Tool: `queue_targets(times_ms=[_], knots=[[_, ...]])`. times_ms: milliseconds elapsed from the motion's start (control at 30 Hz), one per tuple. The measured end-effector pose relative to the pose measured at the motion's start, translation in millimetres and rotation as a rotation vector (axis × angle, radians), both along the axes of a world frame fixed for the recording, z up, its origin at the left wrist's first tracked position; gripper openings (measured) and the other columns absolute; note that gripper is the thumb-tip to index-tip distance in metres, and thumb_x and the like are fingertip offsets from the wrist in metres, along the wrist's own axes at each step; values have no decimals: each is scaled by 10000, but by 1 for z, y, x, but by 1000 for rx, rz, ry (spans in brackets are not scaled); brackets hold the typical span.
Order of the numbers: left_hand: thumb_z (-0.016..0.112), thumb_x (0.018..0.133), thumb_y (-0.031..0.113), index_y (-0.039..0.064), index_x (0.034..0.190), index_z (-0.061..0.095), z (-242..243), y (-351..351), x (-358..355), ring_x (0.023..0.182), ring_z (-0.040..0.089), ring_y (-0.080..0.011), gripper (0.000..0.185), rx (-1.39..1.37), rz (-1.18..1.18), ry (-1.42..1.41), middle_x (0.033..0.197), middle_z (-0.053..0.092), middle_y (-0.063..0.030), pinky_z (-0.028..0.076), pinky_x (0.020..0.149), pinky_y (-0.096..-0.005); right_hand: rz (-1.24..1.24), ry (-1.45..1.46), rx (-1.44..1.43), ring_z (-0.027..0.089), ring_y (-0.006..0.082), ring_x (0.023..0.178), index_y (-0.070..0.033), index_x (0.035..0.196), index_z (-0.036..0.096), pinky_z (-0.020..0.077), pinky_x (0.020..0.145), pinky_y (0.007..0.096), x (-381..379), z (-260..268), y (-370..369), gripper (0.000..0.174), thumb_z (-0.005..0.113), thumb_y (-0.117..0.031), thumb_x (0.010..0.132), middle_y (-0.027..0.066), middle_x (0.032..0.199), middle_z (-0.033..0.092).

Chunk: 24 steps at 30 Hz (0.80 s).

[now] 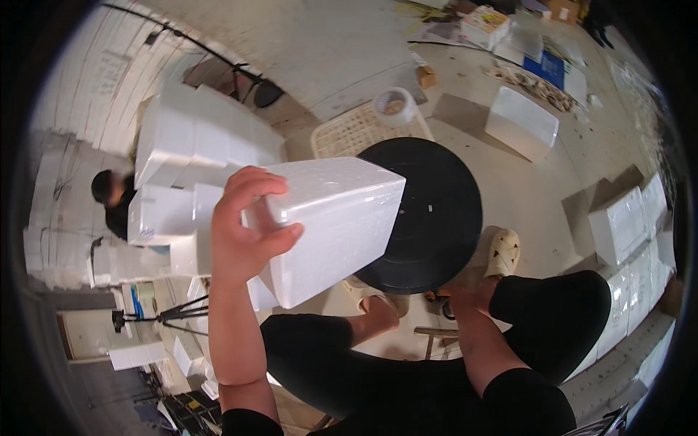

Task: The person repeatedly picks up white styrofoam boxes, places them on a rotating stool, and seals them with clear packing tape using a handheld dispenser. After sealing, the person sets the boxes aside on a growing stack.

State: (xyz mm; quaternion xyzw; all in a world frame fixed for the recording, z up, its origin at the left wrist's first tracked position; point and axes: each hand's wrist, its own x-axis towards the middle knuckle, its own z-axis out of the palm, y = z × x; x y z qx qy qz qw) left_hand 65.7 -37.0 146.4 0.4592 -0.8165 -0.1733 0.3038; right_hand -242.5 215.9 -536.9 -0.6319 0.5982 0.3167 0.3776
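Observation:
My left hand (248, 218) grips the near left edge of a white foam box (332, 234), thumb on one face and fingers over another. The box is tilted in the air, its far end in front of a round black turntable or stool top (431, 218). Low between my knees, beyond the black disc's near rim, is my right hand (461, 302). Beside it is a small orange-and-black tool (436, 296), perhaps a tape dispenser, partly hidden; whether my fingers hold it is unclear.
A roll of clear tape (393, 107) rests on an upturned cream plastic basket (349, 133). White foam boxes are stacked at left (207, 131) and right (627, 289); a single box (521, 122) is on the floor. Behind the left stack is another person (114, 199). A black tripod (174, 313) stands at lower left.

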Motion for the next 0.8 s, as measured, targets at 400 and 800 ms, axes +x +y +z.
queue_targets(times_ms=[400, 800], knots=[[848, 735, 268, 162, 1021, 702, -49, -60, -142, 1456, 537, -262, 338, -78, -602, -410, 1292, 717, 1, 233, 1300, -576, -2012, -609, 444, 696, 356, 913, -66, 1273, 692, 560, 754, 555, -136, 216, -65, 445, 787, -251, 879, 154, 981, 688], [822, 789, 277, 125, 981, 723, -56, -61, -143, 1391, 596, -272, 264, -109, -675, -383, 1110, 753, -7, 211, 1346, -569, -1024, -1055, -492, 497, 106, 644, -177, 1496, 656, 393, 542, 296, -114, 453, -285, 777, 572, 43, 755, -19, 855, 616]])
